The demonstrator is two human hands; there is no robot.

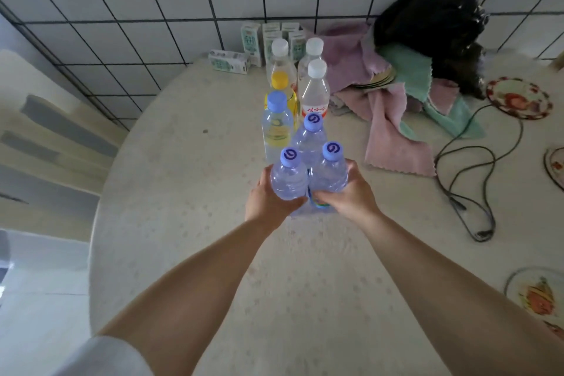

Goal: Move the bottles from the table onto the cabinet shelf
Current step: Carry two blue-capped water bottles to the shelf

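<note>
Both hands clasp bottles (upright, touching): left hand point(268, 195) w/ left bottle point(289, 178), right hand point(351, 192) w/ right bottle point(329, 172).

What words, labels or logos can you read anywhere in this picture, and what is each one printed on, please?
"娃哈哈" in red: label of the white-capped clear bottle.
A white swirl logo, no letters: each blue cap of the three front bottles.
Green print on the small cartons by the wall: too blurred to read.
Yellow label on the blue-capped bottle: unreadable.
Label under the right hand: mostly hidden.
</note>
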